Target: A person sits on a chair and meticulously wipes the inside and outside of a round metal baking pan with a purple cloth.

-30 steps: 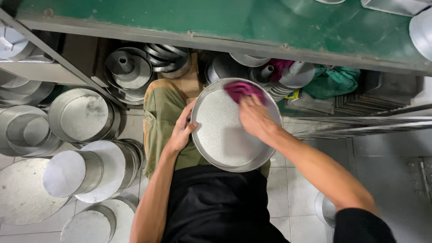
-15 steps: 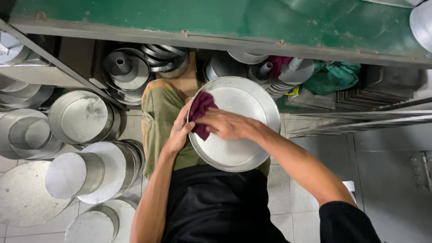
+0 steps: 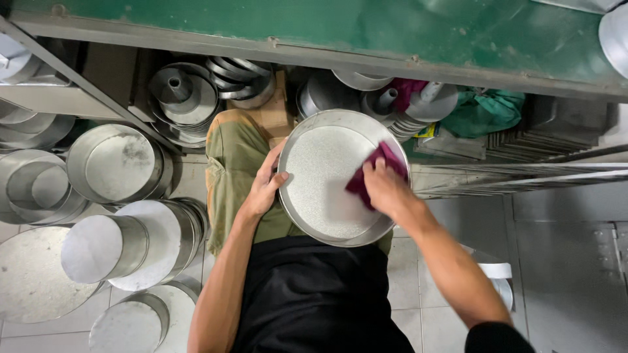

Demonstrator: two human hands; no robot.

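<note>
I look down at a round metal pan (image 3: 324, 183) held over my lap. My left hand (image 3: 267, 186) grips its left rim, thumb on the edge. My right hand (image 3: 387, 189) presses a maroon cloth (image 3: 373, 171) against the inside of the pan near its right rim. The pan's inner face is dull grey and tilted toward me.
Stacks of round metal pans (image 3: 114, 163) and tins (image 3: 98, 245) stand on the tiled floor at my left. Tube pans (image 3: 183, 98) and more tins sit on a low shelf under a green table (image 3: 366, 29). A green cloth (image 3: 487, 111) lies at the right.
My right hand has swept the maroon cloth from the pan's top across to its left rim and now to its right side. My left hand has stayed on the left rim.
</note>
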